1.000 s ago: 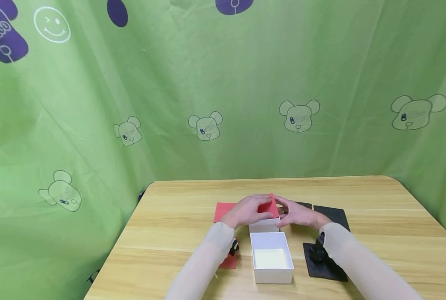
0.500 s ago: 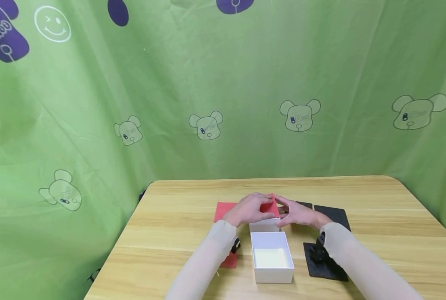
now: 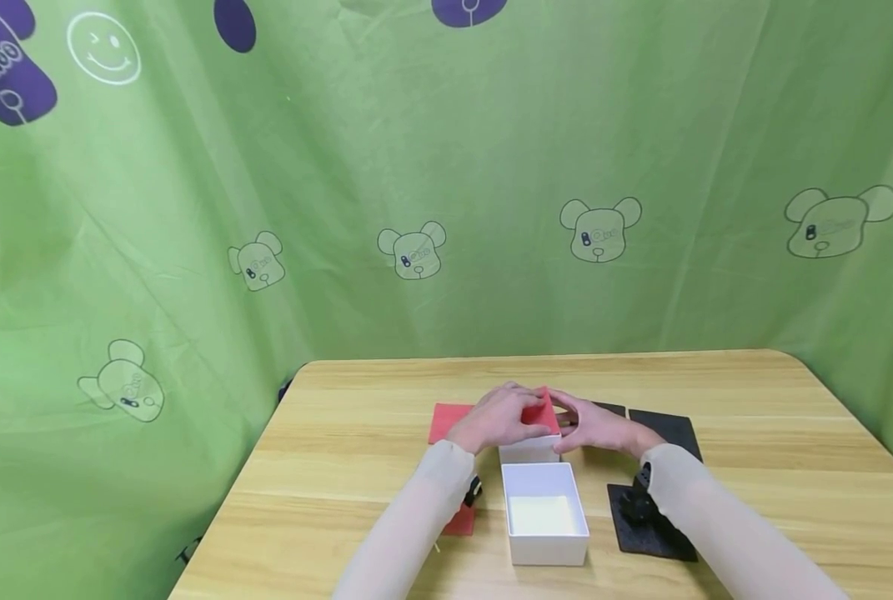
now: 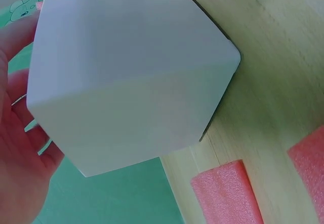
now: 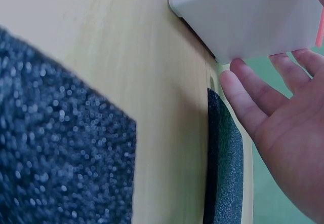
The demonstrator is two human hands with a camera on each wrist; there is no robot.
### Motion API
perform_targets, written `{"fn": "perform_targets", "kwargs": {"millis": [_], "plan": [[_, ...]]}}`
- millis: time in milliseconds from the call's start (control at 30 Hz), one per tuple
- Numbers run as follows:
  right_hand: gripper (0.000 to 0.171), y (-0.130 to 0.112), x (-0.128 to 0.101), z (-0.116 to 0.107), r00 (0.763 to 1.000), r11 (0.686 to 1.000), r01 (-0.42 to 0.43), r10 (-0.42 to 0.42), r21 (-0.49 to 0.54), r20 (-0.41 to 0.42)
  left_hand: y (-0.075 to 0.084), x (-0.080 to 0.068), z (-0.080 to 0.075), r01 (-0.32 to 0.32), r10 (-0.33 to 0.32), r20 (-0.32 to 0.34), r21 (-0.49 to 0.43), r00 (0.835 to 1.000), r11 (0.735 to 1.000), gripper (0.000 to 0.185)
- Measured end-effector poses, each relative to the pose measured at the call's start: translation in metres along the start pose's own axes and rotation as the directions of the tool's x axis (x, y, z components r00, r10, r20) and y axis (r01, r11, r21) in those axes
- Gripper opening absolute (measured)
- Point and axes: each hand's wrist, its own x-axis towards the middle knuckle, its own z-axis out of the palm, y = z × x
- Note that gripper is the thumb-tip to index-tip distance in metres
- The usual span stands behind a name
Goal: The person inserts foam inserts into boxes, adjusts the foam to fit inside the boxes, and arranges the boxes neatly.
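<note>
A white box (image 3: 529, 451) stands in mid-table, lined at its top with a red foam sheet (image 3: 540, 417) whose far right corner sticks up. My left hand (image 3: 494, 418) reaches over the box's left side and holds the foam between bent thumb and fingers. From the right, my right hand (image 3: 599, 425) curves round the box, thumb at the near corner, fingers at the far side. In the right wrist view its fingertips touch the edge of the white box (image 5: 243, 21). The box's inside is mostly hidden by the hands.
A second white box (image 3: 547, 548), open at the top, stands nearer me. Red foam pieces (image 3: 449, 421) lie on the left. Several black foam pieces (image 3: 664, 432) lie on the right. Behind the wooden table (image 3: 784, 492) hangs a green curtain (image 3: 491, 150).
</note>
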Motion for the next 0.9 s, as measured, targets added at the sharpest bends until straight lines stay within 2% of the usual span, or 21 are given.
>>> {"fn": "perform_targets", "kwargs": {"millis": [400,667,900], "plan": [[0.101,0.0,-0.0003,-0.0002,1.0,1.0,0.0,0.0,-0.017,-0.003,0.0005,0.0012,0.002,0.036,-0.036,0.009,-0.001,0.999,0.999,0.051],[0.104,-0.0016,-0.0011,0.0003,1.0,1.0,-0.019,0.019,-0.024,-0.015,0.0016,0.0027,-0.0002,0.036,-0.036,0.016,0.002,0.999,0.999,0.05],[0.105,-0.0026,-0.0013,0.0,1.0,1.0,-0.015,0.015,-0.011,-0.005,0.0012,0.0029,0.0011,0.056,-0.055,0.017,-0.014,0.998,0.998,0.065]]}}
